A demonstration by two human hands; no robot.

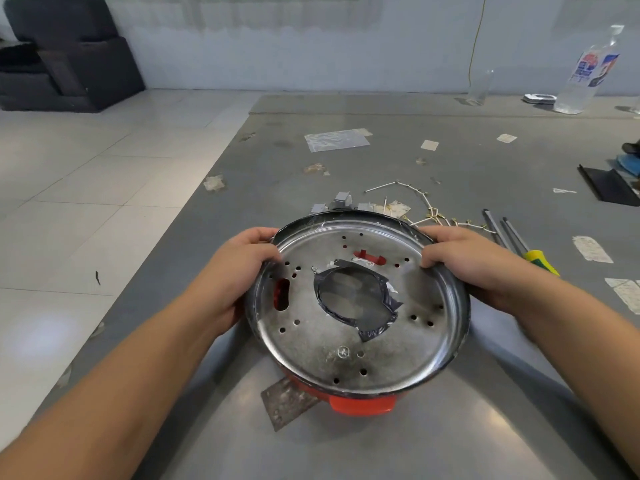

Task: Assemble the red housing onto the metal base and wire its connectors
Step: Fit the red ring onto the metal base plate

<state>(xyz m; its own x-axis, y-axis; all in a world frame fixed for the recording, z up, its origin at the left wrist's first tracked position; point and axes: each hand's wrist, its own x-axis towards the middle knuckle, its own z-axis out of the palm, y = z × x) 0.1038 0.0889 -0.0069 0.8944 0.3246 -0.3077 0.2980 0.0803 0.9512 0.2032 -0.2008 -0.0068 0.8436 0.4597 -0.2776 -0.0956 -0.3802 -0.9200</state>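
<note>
Beyond the metal base [356,306] both hands grip, wires [429,209] and perhaps screwdrivers [519,240] lie.

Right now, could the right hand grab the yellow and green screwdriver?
Probably not yet: the right hand is busy gripping the metal base rim. The screwdriver lies on the table just beyond it with nothing blocking, so letting go should free it.

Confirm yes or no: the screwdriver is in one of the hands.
No: the screwdriver lies on the table, while left hand and right hand grip the metal base.
</note>
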